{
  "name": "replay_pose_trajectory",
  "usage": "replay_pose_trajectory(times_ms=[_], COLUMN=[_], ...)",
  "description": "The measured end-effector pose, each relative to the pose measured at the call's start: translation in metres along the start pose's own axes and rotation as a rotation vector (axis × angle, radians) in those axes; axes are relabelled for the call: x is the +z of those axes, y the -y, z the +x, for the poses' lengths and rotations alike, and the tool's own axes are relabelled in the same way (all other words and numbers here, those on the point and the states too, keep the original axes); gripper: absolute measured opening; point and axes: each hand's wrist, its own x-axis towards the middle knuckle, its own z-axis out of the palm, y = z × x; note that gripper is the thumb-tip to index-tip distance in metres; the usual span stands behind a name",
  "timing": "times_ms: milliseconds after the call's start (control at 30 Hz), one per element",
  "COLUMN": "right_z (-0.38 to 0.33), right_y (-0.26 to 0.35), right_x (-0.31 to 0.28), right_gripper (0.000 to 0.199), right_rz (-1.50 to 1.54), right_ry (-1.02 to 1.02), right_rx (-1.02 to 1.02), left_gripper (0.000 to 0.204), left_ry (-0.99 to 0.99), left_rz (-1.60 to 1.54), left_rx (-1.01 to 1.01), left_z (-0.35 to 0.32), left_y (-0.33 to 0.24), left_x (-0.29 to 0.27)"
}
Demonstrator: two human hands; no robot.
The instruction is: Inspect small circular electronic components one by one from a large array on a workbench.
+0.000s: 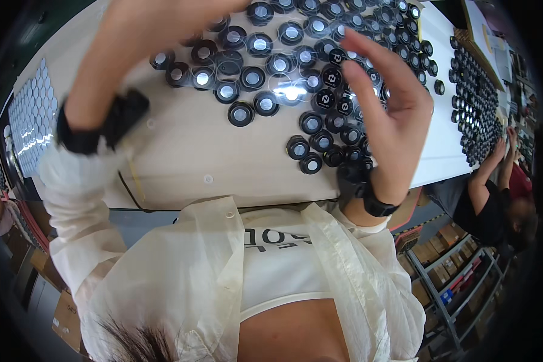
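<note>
My left hand (181, 15) reaches over the far part of the table; it is blurred and its fingers run past the top edge, so what they hold is hidden. My right hand (398, 108) hovers above the round black pieces at the right, thumb and index finger apart, with nothing visible between the tips. Most of these round black pieces (241, 113) have a silver disc in the middle; a few near my right thumb carry a black top with a white mark (325, 98). A clear film with faint circle outlines (289, 84) spreads over several pieces between my hands and catches the light.
The pieces stand on a beige tabletop (181, 145). A sheet of pale round stickers (33, 114) lies at the left end. More black pieces (473, 102) stand on a white surface at the right, where another person's arms (492, 160) reach in. Shelving with boxes (452, 259) stands beyond.
</note>
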Motion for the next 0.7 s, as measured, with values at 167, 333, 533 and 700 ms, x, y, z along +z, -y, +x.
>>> replay_pose_trajectory(times_ms=[167, 333, 533, 700], right_z=[0.003, 0.017, 0.04, 0.065], right_y=[-0.008, -0.018, -0.031, -0.038], right_x=[-0.018, -0.016, -0.014, -0.021], right_gripper=[0.022, 0.023, 0.018, 0.014], right_rz=[-0.384, -0.4, -0.366, -0.353], right_ry=[0.296, 0.2, 0.313, 0.448], right_rx=[-0.032, -0.075, 0.019, -0.004], left_gripper=[0.03, 0.038, 0.045, 0.048], left_ry=[-0.184, -0.122, 0.179, 0.185], left_rz=[0.138, 0.484, 0.286, 0.288], left_rx=[-0.234, -0.069, 0.324, 0.257], left_z=[0.059, 0.066, 0.022, 0.013], left_y=[0.023, 0.026, -0.048, -0.051], left_x=[-0.032, -0.013, 0.068, 0.079])
